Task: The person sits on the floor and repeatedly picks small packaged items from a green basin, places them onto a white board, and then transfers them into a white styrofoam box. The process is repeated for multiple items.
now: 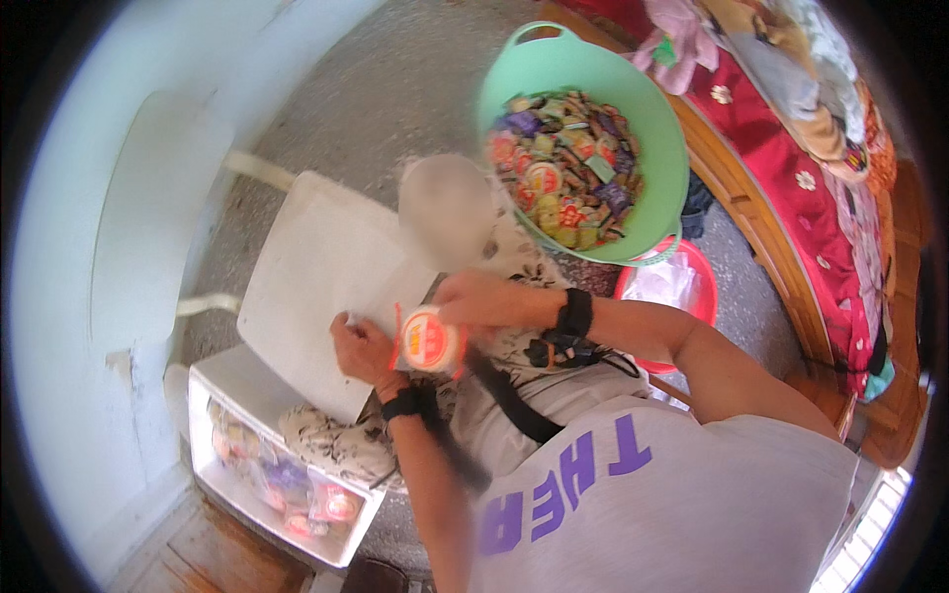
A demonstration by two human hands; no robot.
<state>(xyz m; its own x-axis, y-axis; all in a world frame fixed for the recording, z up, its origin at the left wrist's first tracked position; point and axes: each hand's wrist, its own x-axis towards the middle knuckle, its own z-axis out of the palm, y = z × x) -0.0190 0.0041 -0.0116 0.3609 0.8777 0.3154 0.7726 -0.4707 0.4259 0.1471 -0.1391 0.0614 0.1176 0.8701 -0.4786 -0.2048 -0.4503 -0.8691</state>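
My right hand (474, 298) pinches the upper edge of a round packet (428, 339), which has a clear wrapper, a pale disc inside and orange-red printing. The packet hangs close beside my left hand (362, 347). That hand is half curled over a white stool top (326, 282). Something small and white shows near its fingertips, too blurred to name. Black bands sit on both wrists. My legs, in pale patterned trousers (334, 441), lie on either side of the stool.
A green tub (667, 148) of mixed wrapped snacks stands ahead to the right, beside a red basin (708, 285) holding clear plastic. To my left a white foam box (278, 385) contains wrapped packets. A wooden bed edge (741, 200) with red cloth runs along the right.
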